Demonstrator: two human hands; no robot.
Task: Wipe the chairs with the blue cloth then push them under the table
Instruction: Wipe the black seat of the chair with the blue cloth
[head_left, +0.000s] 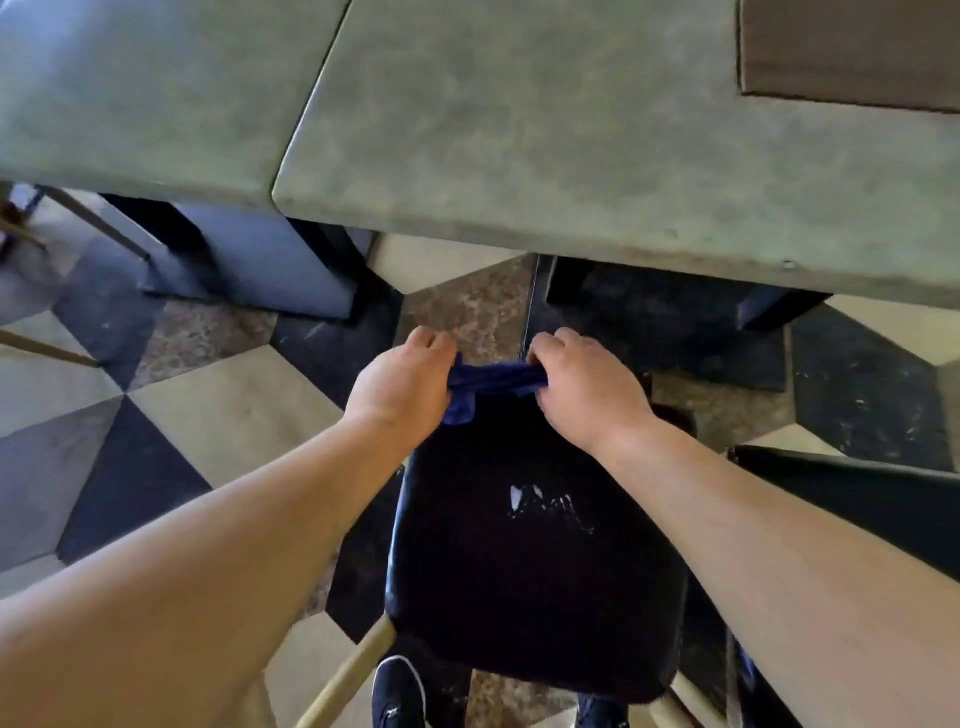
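flanking the black chair (530, 561): grey table (571, 156) ahead, dark seat (857, 499) rightward

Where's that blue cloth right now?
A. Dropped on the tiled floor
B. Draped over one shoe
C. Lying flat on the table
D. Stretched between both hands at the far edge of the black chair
D: the blue cloth runs bunched from the left hand to the right hand, above the black chair seat's far edge.

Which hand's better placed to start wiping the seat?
Left, probably. The left hand has the bunched end of the blue cloth hanging at the black seat; the right hand pinches only the far end.
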